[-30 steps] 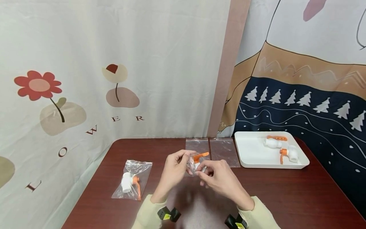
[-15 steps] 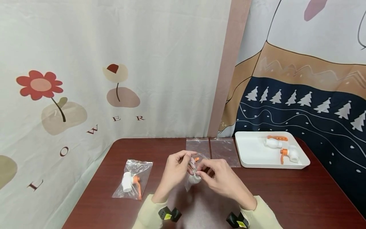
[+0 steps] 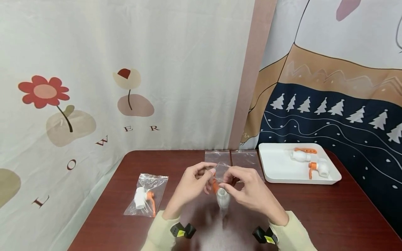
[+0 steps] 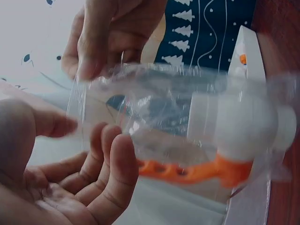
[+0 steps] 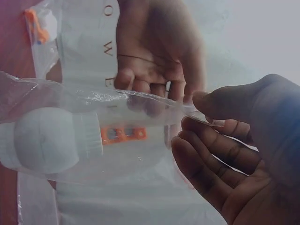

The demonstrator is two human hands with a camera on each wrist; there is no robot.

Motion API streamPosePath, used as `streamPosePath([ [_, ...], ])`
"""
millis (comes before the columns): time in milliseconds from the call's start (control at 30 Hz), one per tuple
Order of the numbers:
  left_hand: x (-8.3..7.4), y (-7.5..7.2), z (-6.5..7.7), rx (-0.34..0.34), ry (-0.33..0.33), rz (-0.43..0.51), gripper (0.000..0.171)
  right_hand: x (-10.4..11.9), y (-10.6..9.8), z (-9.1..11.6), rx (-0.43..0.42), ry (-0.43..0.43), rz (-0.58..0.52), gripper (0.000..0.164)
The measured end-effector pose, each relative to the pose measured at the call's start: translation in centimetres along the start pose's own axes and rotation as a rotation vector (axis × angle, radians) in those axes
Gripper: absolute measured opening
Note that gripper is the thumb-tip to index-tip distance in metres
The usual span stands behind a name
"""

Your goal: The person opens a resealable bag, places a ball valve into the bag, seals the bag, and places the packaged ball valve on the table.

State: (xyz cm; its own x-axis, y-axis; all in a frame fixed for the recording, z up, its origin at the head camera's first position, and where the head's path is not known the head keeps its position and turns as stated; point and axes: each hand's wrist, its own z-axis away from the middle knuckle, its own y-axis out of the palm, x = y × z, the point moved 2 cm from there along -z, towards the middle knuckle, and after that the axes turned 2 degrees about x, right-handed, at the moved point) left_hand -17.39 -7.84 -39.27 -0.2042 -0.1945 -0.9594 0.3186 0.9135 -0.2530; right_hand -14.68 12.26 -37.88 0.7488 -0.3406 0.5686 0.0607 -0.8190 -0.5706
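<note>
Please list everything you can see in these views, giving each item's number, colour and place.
held bag: 1, clear, at the hands
other bag: 1, clear, table's left side
flat bags: 2, clear, table's far edge
tray: 1, white, table's far right
fittings: 4, white and orange; one in the held bag, one in the other bag, two in the tray
table: 1, red-brown, under everything
backdrop: count unclear, mainly pale, tan and navy, behind the table
wrist cameras: 2, black, one per wrist
sleeves: 2, pale yellow, on the forearms
left hand: 1, bare, by the held bag's mouth
right hand: 1, bare, pinching the held bag's edge
</note>
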Motion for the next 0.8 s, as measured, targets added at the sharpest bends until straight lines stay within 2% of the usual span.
streamPosePath([
  [133,0.0,-0.8,-0.1,0.036,0.055,-0.084,0.034,0.2,-0.9,0.0,0.002,-0.036,0.014,0.021],
  [300,0.2,-2.0,-0.1,0.143,0.192,-0.223,0.029,0.4,-1.9,0.0,0.001,-0.018,0.006,0.020],
  [433,0.2,-2.7,0.1,0.243,0.276,-0.250,0.018,0.4,-2.7,0.0,-0.001,-0.002,-0.009,0.013],
  [533,0.3,-2.8,0.0,0.277,0.305,-0.257,0.007,0.3,-3.1,0.1,0.002,-0.010,-0.008,0.014],
  [633,0.1,-2.8,0.0,0.249,0.336,-0.267,0.004,0.1,-3.4,0.1,-0.002,-0.009,0.008,0.021],
  [800,-0.5,-2.6,0.2,0.129,0.433,-0.297,0.003,-0.3,-3.9,0.2,-0.007,0.010,0.050,0.026],
])
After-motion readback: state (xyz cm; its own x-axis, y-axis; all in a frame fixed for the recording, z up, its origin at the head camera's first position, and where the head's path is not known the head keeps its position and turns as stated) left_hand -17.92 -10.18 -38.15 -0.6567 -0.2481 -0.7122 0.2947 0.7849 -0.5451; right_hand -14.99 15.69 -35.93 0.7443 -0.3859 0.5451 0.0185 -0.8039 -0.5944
